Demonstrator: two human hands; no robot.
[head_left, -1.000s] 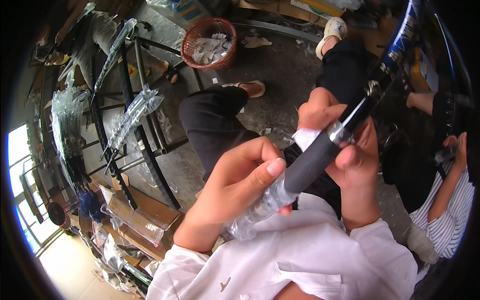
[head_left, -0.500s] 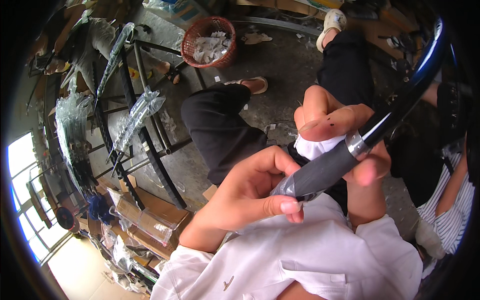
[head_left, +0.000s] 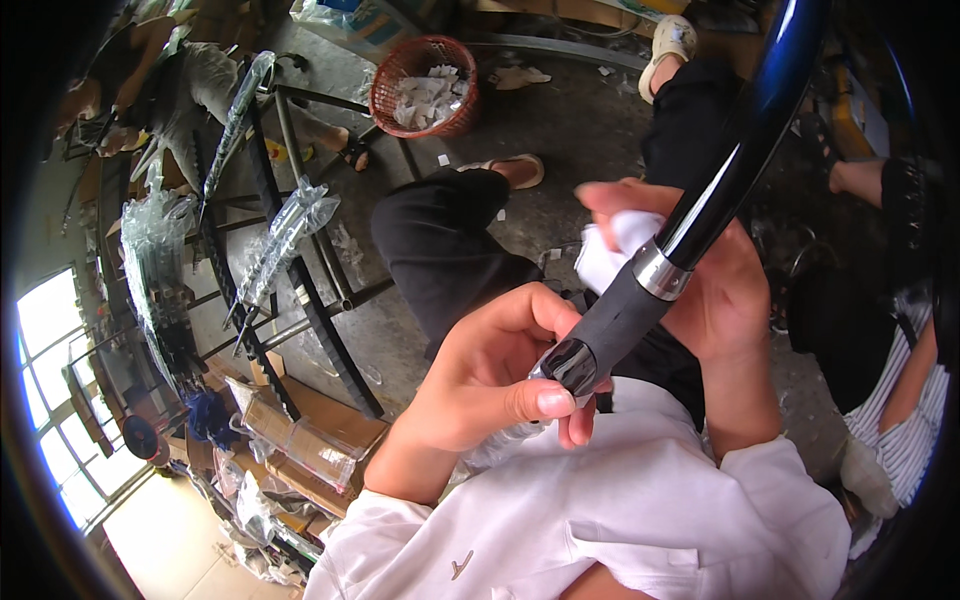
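A glossy black pole [head_left: 738, 160] slants down from the upper right to a silver collar [head_left: 662, 272] and a dark grey grip [head_left: 622, 322] with a shiny dark end cap [head_left: 570, 366]. My left hand [head_left: 485, 365] is closed around the capped end, thumb on top. Crumpled clear plastic [head_left: 510, 435] hangs beneath that hand. My right hand [head_left: 725, 285] is behind the pole near the collar, its fingers partly hidden and blurred. A white cloth [head_left: 600, 258] is bunched in its fingers.
A red basket [head_left: 425, 125] of white scraps stands on the floor ahead. At left, a black metal rack [head_left: 310, 330] bears plastic-wrapped bundles [head_left: 285, 240]. Cardboard boxes [head_left: 325, 405] lie below it. Another person's striped sleeve [head_left: 900, 430] shows at far right.
The pole has swung left and stands steeper. Clear plastic that covered the grip's lower end is off it, baring the shiny cap. My right hand has shifted and its fingers have moved off the collar's front.
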